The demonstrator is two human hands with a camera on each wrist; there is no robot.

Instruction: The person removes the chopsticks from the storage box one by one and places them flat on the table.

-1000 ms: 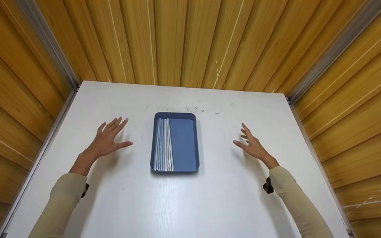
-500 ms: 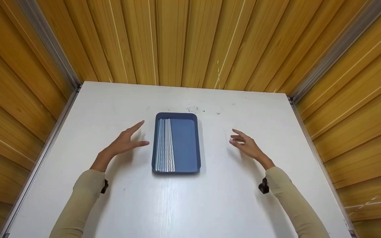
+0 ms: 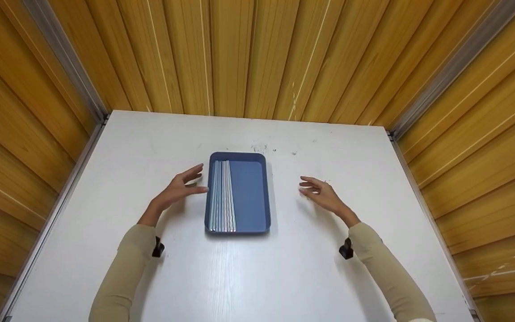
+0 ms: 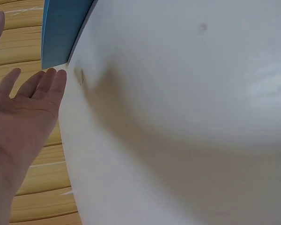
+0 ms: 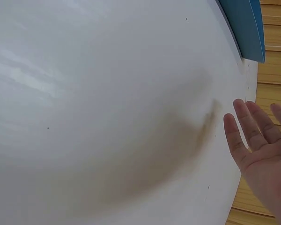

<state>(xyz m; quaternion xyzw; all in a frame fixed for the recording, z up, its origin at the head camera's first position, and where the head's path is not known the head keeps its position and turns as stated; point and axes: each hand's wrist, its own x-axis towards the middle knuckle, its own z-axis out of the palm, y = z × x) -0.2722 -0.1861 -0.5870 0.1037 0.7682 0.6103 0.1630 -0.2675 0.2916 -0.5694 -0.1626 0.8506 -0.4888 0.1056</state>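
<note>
A blue rectangular tray (image 3: 251, 231) lies on the white table, long side pointing away from me. Several thin, pale, straight sticks (image 3: 222, 197) lie side by side along its left half; their kind is too small to make out. My left hand (image 3: 179, 188) is at the tray's left wall, fingers relaxed and thumb tip overlapping the rim in the head view. To the right of the tray, with a gap between, my right hand (image 3: 322, 194) hovers with loosely bent fingers and nothing in them. Both wrist views show the palms bare, near the tray's blue side wall (image 4: 65, 33).
The white table (image 3: 257, 277) has dark scuff marks (image 3: 259, 147) beyond the tray. Wood-patterned panels (image 3: 230, 58) rise behind it and on both sides, with grey metal posts (image 3: 67, 58) at the corners. A black wrist mount (image 3: 347, 249) sits under each sleeve.
My left hand has moved right, from well off the tray to its left wall, its spread fingers relaxing. My right hand has drifted left toward the tray. Tray and sticks stay put.
</note>
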